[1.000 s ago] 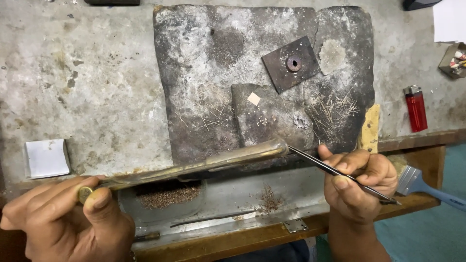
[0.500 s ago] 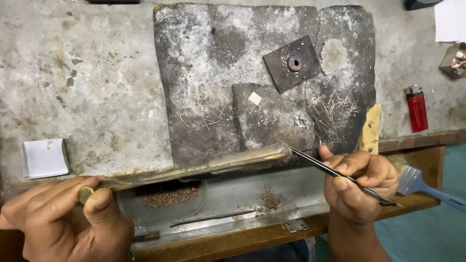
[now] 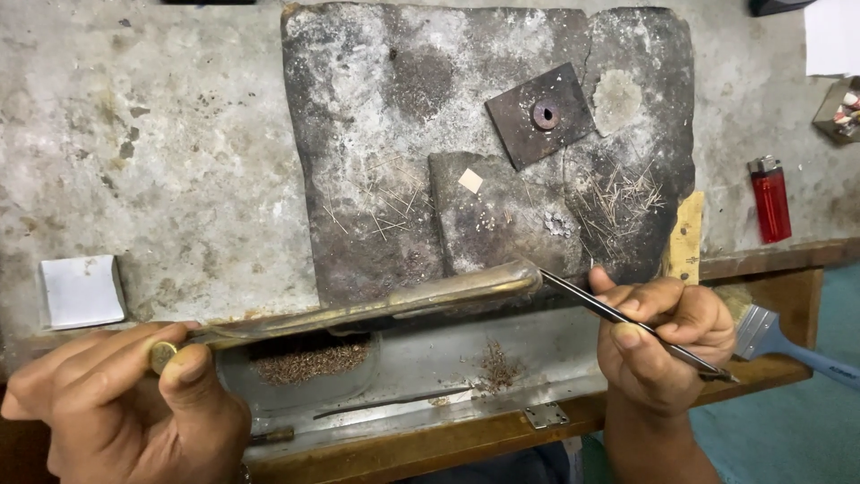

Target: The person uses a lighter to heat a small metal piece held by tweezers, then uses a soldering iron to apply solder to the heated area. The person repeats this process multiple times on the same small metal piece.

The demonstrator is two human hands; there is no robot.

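Gripping a long brass strip [image 3: 376,305] by its end, the left hand [image 3: 134,403] is levelling it along the charred soldering block's [image 3: 403,134] near edge; the right hand [image 3: 667,341] is pinching tweezers [image 3: 618,318] at its tip, steadying it.

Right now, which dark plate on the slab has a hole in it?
The tilted square plate at upper right; a round hole sits at its centre. The bigger plate below carries only a small pale chip.

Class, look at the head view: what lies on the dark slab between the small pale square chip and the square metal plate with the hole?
Nothing: in the head view that stretch of the dark slab between the pale chip and the metal plate is bare, scorched surface.
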